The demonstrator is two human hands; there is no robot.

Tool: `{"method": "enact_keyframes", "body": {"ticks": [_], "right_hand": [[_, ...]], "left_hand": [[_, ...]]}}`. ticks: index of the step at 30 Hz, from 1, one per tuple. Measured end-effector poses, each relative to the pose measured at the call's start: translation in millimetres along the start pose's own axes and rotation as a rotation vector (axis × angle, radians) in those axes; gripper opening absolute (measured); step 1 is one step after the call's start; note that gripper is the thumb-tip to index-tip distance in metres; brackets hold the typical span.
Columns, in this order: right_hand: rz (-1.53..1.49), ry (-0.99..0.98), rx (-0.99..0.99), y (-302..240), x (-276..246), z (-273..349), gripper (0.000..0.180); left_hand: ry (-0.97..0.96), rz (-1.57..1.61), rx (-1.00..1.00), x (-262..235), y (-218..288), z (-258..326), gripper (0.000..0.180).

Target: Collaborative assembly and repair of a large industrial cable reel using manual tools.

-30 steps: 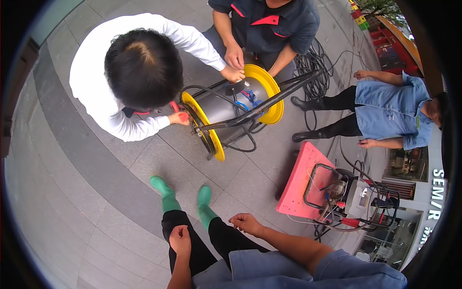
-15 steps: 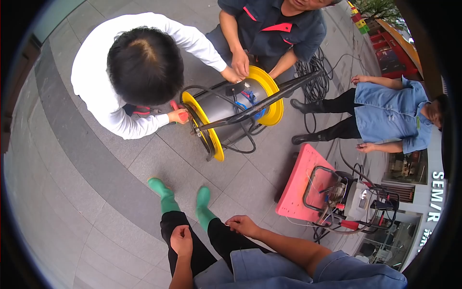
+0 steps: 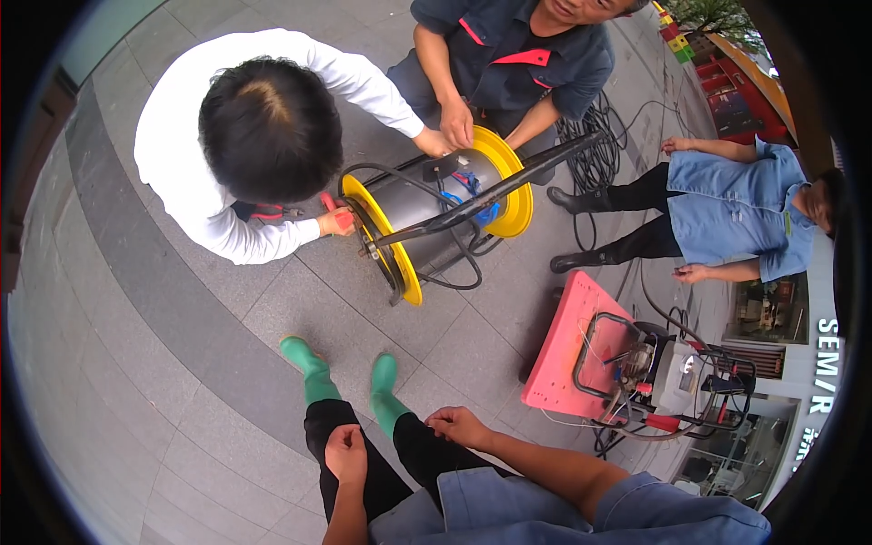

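My left hand [image 3: 346,453] rests by my left thigh, its fingers curled loosely with nothing showing in them. My right hand [image 3: 458,427] hovers over my right leg, thumb and fingers drawn together, also with no object visible. Both hands are well apart from the cable reel [image 3: 431,204], a grey drum with yellow flanges and a black tubular frame. A person in a white shirt [image 3: 195,145] bends over the reel, one hand at a red grip [image 3: 338,216] by the near flange. A second person in a dark shirt [image 3: 568,64] has hands at the far flange.
A pink flatbed cart [image 3: 554,377] carries a framed machine [image 3: 668,377] to my right. Beyond it stands another person in a blue shirt [image 3: 727,209]. Coiled black cable [image 3: 595,150] lies behind the reel. Red-handled pliers [image 3: 271,212] are on the paving beside the white-shirted person.
The white-shirted person's head has shifted slightly left and down in view. My hands stay almost where they were, and the reel looks unchanged.
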State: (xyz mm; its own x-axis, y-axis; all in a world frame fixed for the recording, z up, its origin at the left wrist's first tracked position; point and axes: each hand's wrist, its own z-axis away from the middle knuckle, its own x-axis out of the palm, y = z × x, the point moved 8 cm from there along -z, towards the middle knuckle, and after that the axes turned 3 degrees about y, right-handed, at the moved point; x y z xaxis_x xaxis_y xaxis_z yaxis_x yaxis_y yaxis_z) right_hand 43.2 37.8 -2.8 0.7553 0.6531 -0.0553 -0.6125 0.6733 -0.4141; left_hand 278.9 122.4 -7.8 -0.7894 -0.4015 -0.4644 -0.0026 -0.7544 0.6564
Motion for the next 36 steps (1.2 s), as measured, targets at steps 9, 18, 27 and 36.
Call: {"method": "enact_keyframes", "body": {"ticks": [9,18,27,36], "right_hand": [[0.025,-0.005,-0.009,-4.3,3.0,-0.8,0.023],[0.020,-0.005,-0.013,-3.9,-1.2,-2.3,0.022],[-0.011,0.021,-0.028,-7.8,-5.5,-3.5,0.022],[-0.028,0.026,-0.030,-4.0,-7.5,-4.1,0.022]], "left_hand": [[-0.006,-0.020,-0.009,2.1,-3.2,-0.6,0.006],[-0.032,0.005,0.010,5.4,3.4,-0.7,0.006],[-0.033,-0.019,0.021,10.5,4.9,-3.6,0.006],[-0.030,-0.014,0.025,13.4,9.0,-3.9,0.006]]}}
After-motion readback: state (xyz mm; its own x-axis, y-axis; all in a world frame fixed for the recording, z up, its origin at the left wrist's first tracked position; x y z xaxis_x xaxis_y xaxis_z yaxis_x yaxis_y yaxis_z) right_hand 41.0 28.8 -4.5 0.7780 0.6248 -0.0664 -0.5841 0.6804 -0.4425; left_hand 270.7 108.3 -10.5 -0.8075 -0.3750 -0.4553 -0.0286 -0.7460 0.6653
